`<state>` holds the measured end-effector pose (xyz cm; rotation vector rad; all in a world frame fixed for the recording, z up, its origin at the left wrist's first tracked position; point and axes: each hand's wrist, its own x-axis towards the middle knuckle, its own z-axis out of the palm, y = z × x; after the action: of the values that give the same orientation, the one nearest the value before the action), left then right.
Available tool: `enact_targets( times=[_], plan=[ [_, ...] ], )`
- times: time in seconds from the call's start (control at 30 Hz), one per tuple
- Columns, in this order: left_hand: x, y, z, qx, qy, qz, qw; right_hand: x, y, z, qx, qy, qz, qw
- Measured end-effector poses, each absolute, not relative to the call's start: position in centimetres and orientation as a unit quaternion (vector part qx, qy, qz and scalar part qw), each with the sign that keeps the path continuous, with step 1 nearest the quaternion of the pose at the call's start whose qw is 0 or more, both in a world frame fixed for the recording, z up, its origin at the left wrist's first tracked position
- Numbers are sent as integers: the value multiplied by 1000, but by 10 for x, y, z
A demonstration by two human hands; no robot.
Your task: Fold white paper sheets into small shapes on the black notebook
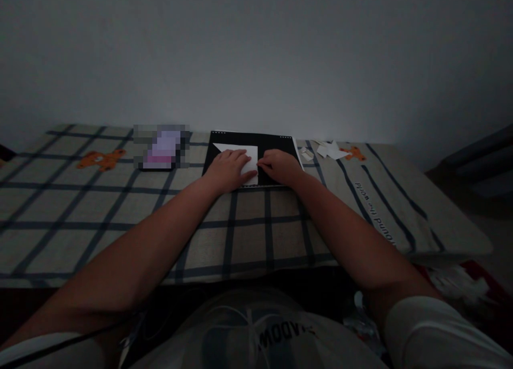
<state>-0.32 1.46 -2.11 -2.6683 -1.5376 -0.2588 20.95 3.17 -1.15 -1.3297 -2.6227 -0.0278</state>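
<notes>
A white sheet of paper, with a pointed corner at its far left, lies on a black notebook. My left hand rests on the paper, fingers spread and pressing it against the notebook. Beside it, my right hand has its fingertips pinched together at the paper's right edge. Whether the pinch holds the edge or only touches it is hard to make out in the dim light.
A phone with a blurred screen stands left of the notebook. Several white paper pieces lie to its right. All sit on a checked tablecloth with orange bear prints. A pale wall rises behind the table.
</notes>
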Motion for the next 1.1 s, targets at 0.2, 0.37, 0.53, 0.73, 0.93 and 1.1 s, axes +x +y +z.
enact_targets(
  times=[0.2,0.37,0.53,0.73,0.93,1.1],
  plan=[
    [-4,16,-21,-863,-498,-78,23,212,23,-1,-418,-906,9,62],
    [-4,16,-20,-861,-503,-70,18,214,18,6,-392,-918,37,55],
    [-3,13,-17,-859,-508,-62,19,215,15,10,-362,-931,43,32],
    [-2,12,-15,-860,-506,-61,22,214,10,11,-355,-934,26,38],
    [-2,12,-16,-861,-505,-59,26,211,8,15,-331,-941,58,28],
    [-1,13,-17,-858,-509,-65,23,212,10,15,-322,-940,103,40]
  ],
)
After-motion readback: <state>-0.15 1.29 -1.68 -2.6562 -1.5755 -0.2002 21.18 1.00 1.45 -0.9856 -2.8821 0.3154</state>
